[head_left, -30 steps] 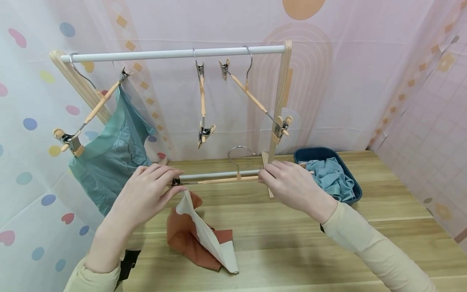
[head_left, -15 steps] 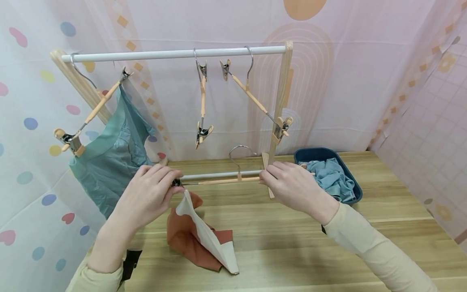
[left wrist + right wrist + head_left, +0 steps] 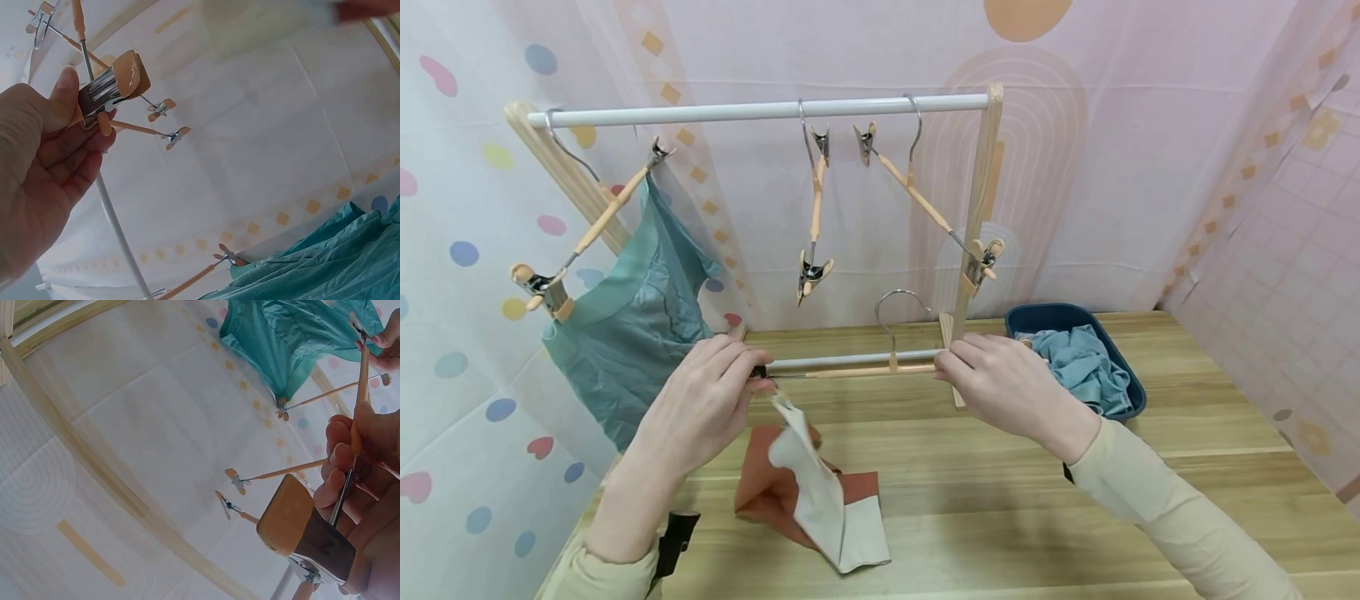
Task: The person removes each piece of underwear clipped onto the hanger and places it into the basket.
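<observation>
A clip hanger is held level between my two hands above the table. My left hand pinches the metal clip at its left end, thumb against fingers. My right hand has its fingers curled round the hanger's right part; the right-end clip shows beside the palm in the right wrist view. Below my left hand, a rust and cream cloth garment sags onto the table, its blurred upper corner under the fingers. In the left wrist view the blurred cloth appears apart from the clip.
A rack with a white rod stands behind. From it hang a teal garment clipped at left and two bare clip hangers. At the right back, a dark blue basket holds crumpled teal cloth.
The garment's upper corner has slipped away from the left clip, and the cloth has slumped and folded lower. Both hands stay almost in place on the hanger. The middle hanger on the rack swings slightly.
</observation>
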The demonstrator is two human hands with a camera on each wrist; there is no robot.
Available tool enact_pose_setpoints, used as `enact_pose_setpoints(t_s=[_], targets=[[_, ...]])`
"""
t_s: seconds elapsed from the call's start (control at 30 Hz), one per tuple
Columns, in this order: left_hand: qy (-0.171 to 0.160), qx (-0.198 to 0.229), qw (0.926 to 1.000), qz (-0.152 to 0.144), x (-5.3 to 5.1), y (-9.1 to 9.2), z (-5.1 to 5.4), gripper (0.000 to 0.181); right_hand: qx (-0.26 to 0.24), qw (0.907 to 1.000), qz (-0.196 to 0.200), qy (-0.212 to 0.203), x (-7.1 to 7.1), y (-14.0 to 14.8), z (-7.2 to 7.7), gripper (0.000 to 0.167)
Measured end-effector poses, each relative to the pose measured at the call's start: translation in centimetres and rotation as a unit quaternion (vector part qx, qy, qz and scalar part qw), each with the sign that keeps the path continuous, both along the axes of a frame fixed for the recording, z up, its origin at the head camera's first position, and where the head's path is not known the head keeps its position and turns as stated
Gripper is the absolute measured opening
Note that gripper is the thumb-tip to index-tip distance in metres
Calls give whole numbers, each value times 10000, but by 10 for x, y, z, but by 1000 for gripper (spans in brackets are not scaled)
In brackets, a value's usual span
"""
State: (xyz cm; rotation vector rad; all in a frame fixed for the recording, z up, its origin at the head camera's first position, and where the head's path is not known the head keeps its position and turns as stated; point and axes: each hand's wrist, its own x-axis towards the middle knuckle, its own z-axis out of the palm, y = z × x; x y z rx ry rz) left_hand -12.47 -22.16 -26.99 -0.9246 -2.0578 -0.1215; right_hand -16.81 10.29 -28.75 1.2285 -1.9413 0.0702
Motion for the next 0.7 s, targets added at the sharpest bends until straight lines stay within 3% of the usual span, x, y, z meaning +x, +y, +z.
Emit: enact_pose_setpoints(t_s=[0.13, 0.47, 0.7], targets=[[37, -37, 10000, 67, -1, 1, -1, 50, 16, 10000, -34, 45, 0, 1, 1, 12], [474, -370, 9957, 711, 1, 4, -11, 45, 121, 9997, -161, 125, -1, 3, 1, 12], [685, -338, 9946, 705, -2, 11, -16, 43, -8, 9998, -47, 177, -4, 2, -1, 11]])
